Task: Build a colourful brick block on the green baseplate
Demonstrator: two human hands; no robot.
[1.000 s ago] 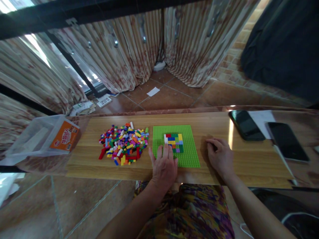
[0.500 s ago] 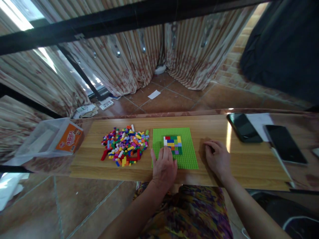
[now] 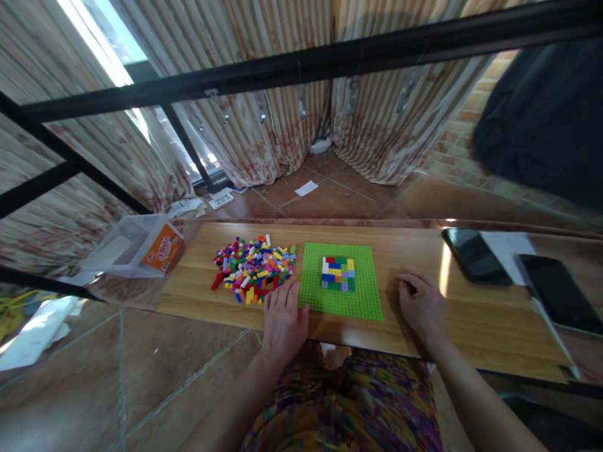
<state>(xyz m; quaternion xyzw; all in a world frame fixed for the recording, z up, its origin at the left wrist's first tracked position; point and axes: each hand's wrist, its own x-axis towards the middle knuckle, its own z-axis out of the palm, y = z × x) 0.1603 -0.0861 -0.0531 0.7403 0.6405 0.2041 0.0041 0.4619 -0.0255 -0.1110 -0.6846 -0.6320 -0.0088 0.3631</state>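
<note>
A multicoloured block of toy building bricks (image 3: pixel 338 274) stands on the green baseplate (image 3: pixel 362 301), with green studs showing around it. To its left is a loose pile of small bricks (image 3: pixel 257 263) in many colours. My left hand (image 3: pixel 284 317) lies at the near edge of the pile, beside the plate's left side. Its fingers are stretched forward and its thumb is apart; no brick shows in it. Right of the baseplate, my right hand (image 3: pixel 423 307) rests on the wooden board with its fingers curled in, and I see nothing in them.
A clear plastic box (image 3: pixel 125 245) with an orange label stands at the left end. Two dark phones, a black one (image 3: pixel 475 256) and another (image 3: pixel 560 292), lie on the right near white paper (image 3: pixel 506 248). A black metal bar (image 3: pixel 301 66) crosses beyond the board (image 3: pixel 377 339).
My left hand has left the brick block and moved left to the near edge of the loose pile. My right hand stays in place on the board. The camera view has shifted.
</note>
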